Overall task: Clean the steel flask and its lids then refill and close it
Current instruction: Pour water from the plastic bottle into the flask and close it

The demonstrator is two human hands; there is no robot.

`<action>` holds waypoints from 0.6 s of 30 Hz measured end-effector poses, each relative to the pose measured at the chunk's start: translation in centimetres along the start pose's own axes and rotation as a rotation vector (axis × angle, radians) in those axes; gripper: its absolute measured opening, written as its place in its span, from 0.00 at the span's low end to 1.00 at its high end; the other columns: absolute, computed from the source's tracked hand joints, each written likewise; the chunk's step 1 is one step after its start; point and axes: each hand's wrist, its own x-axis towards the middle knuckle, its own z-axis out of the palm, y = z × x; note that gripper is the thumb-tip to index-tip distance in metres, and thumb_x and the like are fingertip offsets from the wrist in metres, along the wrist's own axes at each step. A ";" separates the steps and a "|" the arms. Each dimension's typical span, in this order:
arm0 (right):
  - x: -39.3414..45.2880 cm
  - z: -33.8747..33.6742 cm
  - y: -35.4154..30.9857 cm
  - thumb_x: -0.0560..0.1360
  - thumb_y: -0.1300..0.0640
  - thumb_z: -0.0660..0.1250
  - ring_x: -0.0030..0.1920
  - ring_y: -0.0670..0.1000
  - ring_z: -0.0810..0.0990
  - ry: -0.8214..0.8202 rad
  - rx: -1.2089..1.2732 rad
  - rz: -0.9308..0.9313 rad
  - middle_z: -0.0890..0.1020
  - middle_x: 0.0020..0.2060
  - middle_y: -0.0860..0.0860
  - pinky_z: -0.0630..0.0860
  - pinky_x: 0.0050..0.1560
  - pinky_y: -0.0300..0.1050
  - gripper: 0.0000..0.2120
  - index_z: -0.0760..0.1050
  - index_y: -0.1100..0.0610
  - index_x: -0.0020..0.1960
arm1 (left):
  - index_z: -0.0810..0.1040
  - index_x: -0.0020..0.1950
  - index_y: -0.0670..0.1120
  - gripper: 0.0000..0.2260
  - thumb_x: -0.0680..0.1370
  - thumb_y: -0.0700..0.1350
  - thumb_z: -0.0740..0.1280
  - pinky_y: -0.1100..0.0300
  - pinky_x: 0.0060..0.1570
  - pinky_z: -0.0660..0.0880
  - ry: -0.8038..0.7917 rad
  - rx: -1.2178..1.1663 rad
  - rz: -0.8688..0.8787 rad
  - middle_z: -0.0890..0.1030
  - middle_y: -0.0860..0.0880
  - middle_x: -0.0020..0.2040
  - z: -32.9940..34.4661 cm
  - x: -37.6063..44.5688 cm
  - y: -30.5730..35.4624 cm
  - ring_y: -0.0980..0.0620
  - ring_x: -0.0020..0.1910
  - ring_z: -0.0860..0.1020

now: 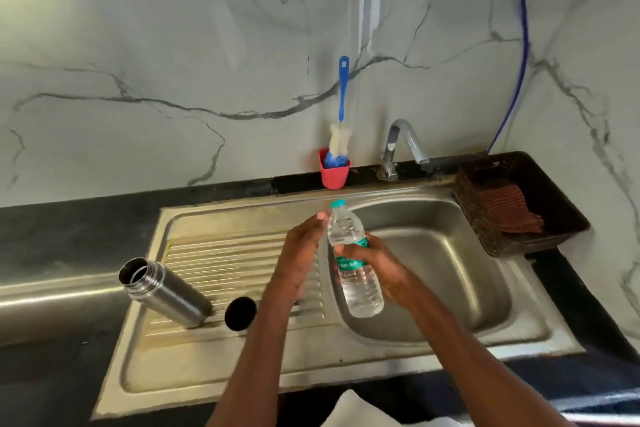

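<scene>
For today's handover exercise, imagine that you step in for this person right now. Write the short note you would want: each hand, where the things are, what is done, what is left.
Right hand grips the water bottle at its label, over the sink; its cap is on.
Left hand is open, fingers near the bottle's neck, holding nothing.
Flask stands open on the draining board; a black lid lies beside it, to its right.
Bottle brush stands in the red cup by the tap.
Done: flask opened. Whether it has been washed cannot be told.
Left: uncap the bottle, fill the flask, close it.
</scene>
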 end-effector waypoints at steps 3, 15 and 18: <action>-0.4 -0.7 -0.3 0.69 0.50 0.79 0.44 0.61 0.84 -0.163 0.017 0.043 0.83 0.47 0.64 0.80 0.49 0.55 0.26 0.78 0.62 0.61 | 0.79 0.72 0.45 0.18 0.86 0.51 0.61 0.56 0.61 0.79 -0.099 -0.138 0.012 0.84 0.46 0.64 1.0 -0.9 1.2 0.48 0.64 0.83; -3.9 -5.4 -3.1 0.71 0.47 0.78 0.35 0.59 0.82 -0.346 -0.015 0.098 0.81 0.41 0.63 0.81 0.40 0.49 0.22 0.77 0.61 0.54 | 0.79 0.65 0.33 0.20 0.80 0.47 0.67 0.44 0.62 0.79 -0.197 -0.431 0.009 0.80 0.31 0.65 5.6 -2.6 3.9 0.35 0.65 0.80; -4.2 -5.6 -3.5 0.70 0.47 0.79 0.36 0.59 0.82 -0.312 -0.019 0.077 0.82 0.41 0.64 0.80 0.42 0.50 0.21 0.78 0.60 0.53 | 0.81 0.59 0.35 0.13 0.82 0.44 0.66 0.45 0.62 0.78 -0.092 -0.363 -0.034 0.84 0.34 0.59 7.0 -2.6 4.9 0.39 0.59 0.83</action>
